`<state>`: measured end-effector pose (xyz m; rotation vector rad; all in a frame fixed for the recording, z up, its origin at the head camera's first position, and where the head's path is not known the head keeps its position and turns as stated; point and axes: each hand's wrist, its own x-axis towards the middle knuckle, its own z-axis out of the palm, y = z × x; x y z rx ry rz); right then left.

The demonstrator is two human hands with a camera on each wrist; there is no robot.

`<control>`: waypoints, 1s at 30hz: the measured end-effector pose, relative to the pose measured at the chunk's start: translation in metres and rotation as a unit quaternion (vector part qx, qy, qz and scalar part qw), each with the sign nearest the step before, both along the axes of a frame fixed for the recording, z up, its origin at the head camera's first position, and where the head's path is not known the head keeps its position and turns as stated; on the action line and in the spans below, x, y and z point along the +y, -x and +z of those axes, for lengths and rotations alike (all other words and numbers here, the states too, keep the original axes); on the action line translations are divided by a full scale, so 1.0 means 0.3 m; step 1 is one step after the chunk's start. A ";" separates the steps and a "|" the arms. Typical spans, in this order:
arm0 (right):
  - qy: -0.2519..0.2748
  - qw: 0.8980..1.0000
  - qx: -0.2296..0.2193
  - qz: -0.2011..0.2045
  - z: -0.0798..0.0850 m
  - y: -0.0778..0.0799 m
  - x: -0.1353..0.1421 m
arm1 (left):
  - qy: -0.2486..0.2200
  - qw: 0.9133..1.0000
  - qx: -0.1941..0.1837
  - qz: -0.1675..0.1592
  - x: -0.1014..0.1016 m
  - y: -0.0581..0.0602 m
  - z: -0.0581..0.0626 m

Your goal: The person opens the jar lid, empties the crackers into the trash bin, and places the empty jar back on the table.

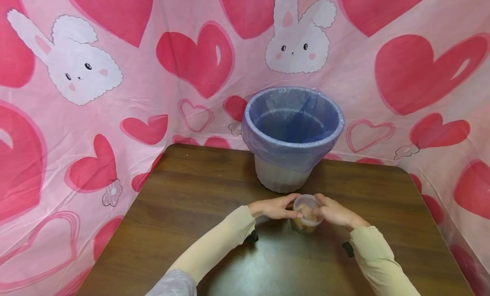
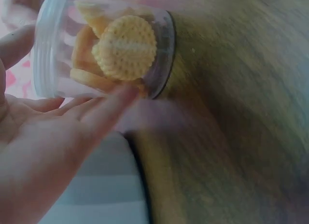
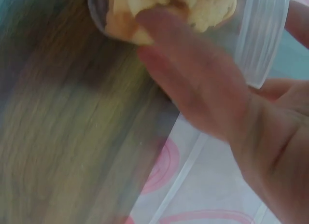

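Note:
A clear plastic jar [image 1: 303, 229] with a translucent ribbed lid [image 2: 48, 45] stands upright on the wooden table. Inside are several round, scallop-edged biscuits [image 2: 128, 48]. My left hand [image 1: 273, 208] holds the jar from its left side, fingers around the far side and thumb near the front of the lid. From the right, my right hand [image 1: 338, 213] grips it too, with the thumb over the lid's edge. In the right wrist view, blurred fingers [image 3: 193, 64] lie along the jar's side.
Just behind the jar stands a white bin [image 1: 281, 177] lined with a blue plastic bag [image 1: 249, 136]. The brown table [image 1: 183, 194] has rounded back corners. A pink cloth [image 1: 145, 92] with hearts and rabbits hangs around it.

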<state>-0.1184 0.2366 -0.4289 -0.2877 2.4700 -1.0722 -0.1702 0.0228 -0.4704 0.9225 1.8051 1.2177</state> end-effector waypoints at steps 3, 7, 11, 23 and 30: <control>0.003 1.000 0.006 -0.005 -0.003 -0.001 -0.008 | -0.001 1.000 0.013 0.003 0.000 -0.002 0.006; -0.001 1.000 0.011 -0.021 -0.008 -0.003 -0.020 | 0.004 1.000 0.012 0.012 -0.004 -0.003 0.008; -0.002 0.999 0.012 -0.041 -0.013 -0.009 -0.035 | 0.012 1.000 0.007 0.024 -0.019 -0.002 0.004; 0.020 0.999 0.015 -0.047 -0.032 -0.005 -0.078 | 0.010 0.999 0.008 0.047 -0.065 -0.004 -0.008; 0.033 0.999 0.023 -0.037 -0.044 -0.002 -0.102 | 0.004 0.997 -0.018 0.075 -0.098 -0.007 -0.016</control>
